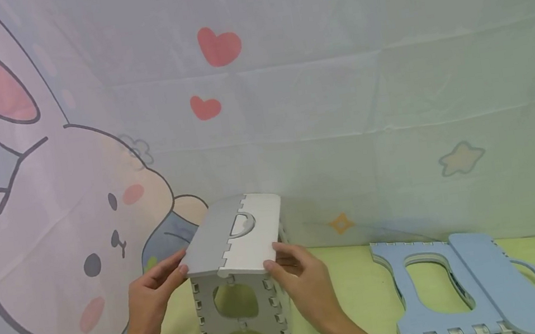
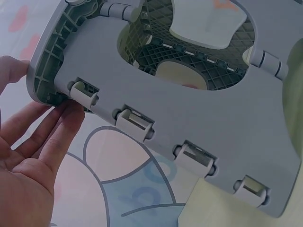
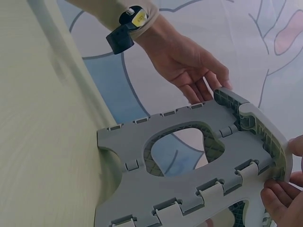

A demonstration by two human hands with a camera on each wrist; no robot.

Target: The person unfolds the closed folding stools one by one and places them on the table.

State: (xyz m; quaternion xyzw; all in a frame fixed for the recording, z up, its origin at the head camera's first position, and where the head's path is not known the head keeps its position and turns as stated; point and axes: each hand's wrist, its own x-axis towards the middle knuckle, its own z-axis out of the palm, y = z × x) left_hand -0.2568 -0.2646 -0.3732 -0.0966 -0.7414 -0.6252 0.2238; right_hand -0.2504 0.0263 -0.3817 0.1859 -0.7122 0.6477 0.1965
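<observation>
A grey and white folding stool (image 1: pixel 207 310) stands unfolded on its legs, its two top halves meeting along a toothed seam with a handle. My left hand (image 1: pixel 149 298) grips the grey half at its left edge, thumb at the rim and fingers underneath, as the left wrist view shows. On the opposite edge, my right hand (image 1: pixel 310 282) pinches the white half near its front corner, its fingertips below the rim. Hinges and an oval opening show on the stool's end panel (image 3: pixel 189 184) in the right wrist view. The stool's back side is hidden.
A light blue folding stool (image 1: pixel 497 278) lies folded flat at the right, its handle pointing right. Beneath both stools is a pale green table surface (image 1: pixel 349 286). Close behind hangs a cloth backdrop (image 1: pixel 319 98) printed with a rabbit, hearts and stars.
</observation>
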